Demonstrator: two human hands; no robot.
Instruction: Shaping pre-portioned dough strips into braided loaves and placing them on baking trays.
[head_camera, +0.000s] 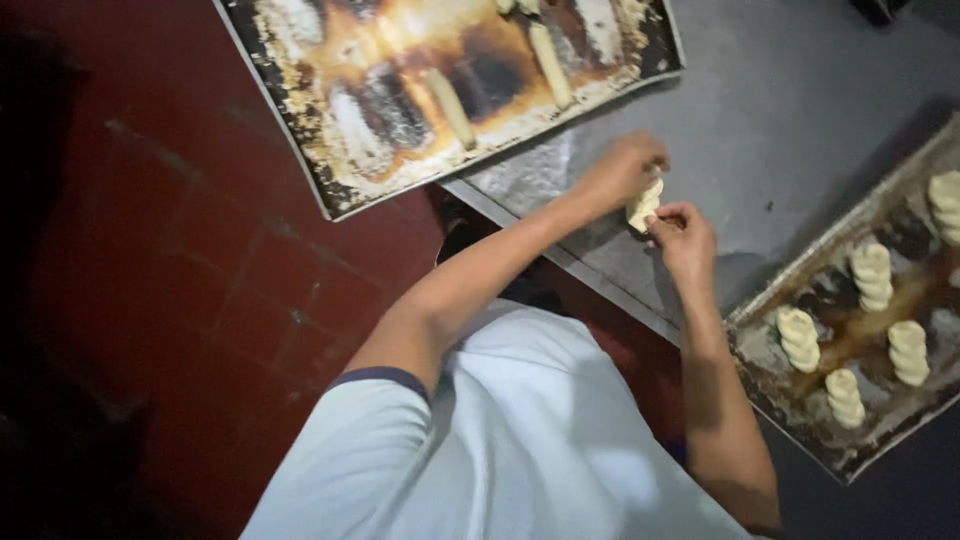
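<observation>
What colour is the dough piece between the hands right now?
Pale cream-yellow dough piece, held between left hand and right hand; head view.

- Your hands (655, 200) meet on a dough piece (643, 205) over the bench (780, 110).
- Tray (300, 150) with dough sticks (450, 107) lies far left.
- Tray (800, 420) with twisted pieces (798, 339) lies right.

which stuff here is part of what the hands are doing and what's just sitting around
In hand:
- dough piece, held between left hand and right hand
- right tray of twisted dough pieces
- upper tray with dough sticks

Lying about:
- grey table
- red tiled floor
</observation>
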